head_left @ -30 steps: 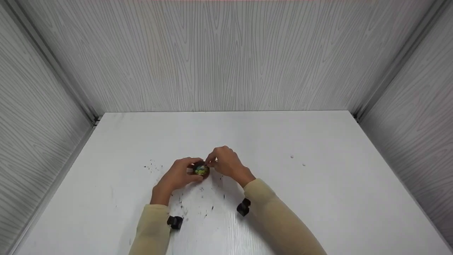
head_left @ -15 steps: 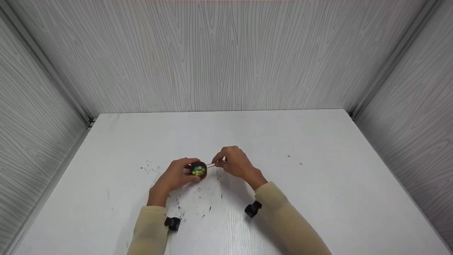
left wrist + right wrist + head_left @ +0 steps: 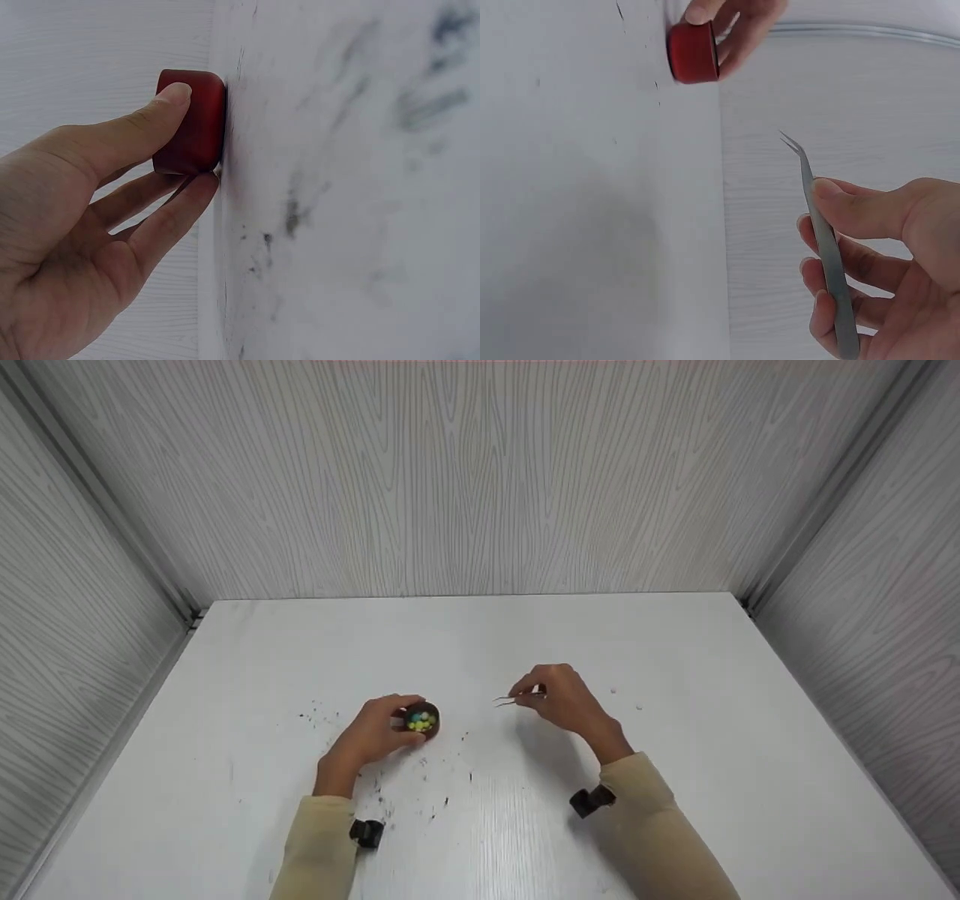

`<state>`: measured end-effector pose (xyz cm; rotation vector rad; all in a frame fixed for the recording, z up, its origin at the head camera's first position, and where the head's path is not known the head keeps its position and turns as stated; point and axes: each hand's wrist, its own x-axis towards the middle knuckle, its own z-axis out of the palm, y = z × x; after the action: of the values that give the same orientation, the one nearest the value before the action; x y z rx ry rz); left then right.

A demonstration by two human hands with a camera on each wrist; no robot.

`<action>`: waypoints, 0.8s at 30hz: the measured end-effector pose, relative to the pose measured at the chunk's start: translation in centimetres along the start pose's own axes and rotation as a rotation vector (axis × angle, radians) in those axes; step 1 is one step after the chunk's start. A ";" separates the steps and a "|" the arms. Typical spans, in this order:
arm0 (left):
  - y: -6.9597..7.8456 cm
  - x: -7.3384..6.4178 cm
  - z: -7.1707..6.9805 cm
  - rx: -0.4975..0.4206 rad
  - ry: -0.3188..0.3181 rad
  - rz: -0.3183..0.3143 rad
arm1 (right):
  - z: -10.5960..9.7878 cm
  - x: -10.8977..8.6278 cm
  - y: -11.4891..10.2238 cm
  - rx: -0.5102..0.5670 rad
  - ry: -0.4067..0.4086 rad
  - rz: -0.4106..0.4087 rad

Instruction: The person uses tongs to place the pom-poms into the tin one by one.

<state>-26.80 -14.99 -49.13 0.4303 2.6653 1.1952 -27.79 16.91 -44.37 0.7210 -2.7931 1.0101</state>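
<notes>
A small red cup (image 3: 199, 124) stands on the white tabletop, and my left hand (image 3: 376, 730) grips it between thumb and fingers. Inside the cup, seen from above in the head view, lie several yellow, green and blue beads (image 3: 421, 721). My right hand (image 3: 562, 699) is raised above the table, to the right of the cup. It pinches a pair of bent-tip metal tweezers (image 3: 829, 259) between thumb and fingers. The tips of the tweezers point left toward the cup, stand slightly apart, and show nothing between them.
Two small pale beads (image 3: 613, 691) lie on the white table (image 3: 480, 637) beyond the right hand. Dark specks and smudges (image 3: 381, 795) mark the tabletop around the left forearm. Grey wood-grain panels (image 3: 480, 480) enclose the back and sides.
My right hand has drawn the tweezers away from the cup and moved to the right with them. The left hand keeps holding the cup almost in place.
</notes>
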 end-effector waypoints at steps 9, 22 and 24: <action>0.1 -0.1 -0.2 0.004 0.003 -0.010 | -2.7 -1.2 2.4 0.043 0.035 0.040; 0.2 0.1 0.0 -0.004 0.003 -0.007 | -4.4 -2.5 4.3 -0.004 0.023 0.116; 0.1 0.1 0.0 -0.011 0.002 -0.013 | -4.8 -2.8 4.6 -0.013 0.016 0.141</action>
<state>-26.84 -14.85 -49.07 0.4100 2.6582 1.2063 -27.83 24.14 -43.94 0.5175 -2.8678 1.0140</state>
